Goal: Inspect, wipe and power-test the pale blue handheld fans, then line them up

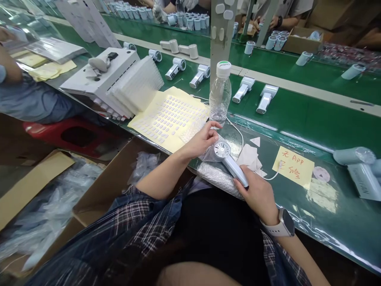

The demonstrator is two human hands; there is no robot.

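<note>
A light blue handheld fan [235,169] with a round silver head lies slanted over bubble wrap [216,176] at the bench's near edge. Around the lower end of its handle my right hand [258,194] is closed. My left hand [204,140] is beside the fan's head, above clear plastic, its fingers curled; whether it pinches anything small is not visible. Just behind that hand stands a clear bottle [219,95] with a white cap. Yellow sheets [171,119] bearing rows of small white stickers lie to the left. White paper pieces [250,158] are right of the fan.
Several fans, one of them here [242,89], lie on the green conveyor [312,115]. A white box [101,73] and a stack of white sheets stand left. Below are cartons [101,186] with plastic bags. A white cable [241,137] crosses the bench. A handwritten yellow note [293,167] lies right.
</note>
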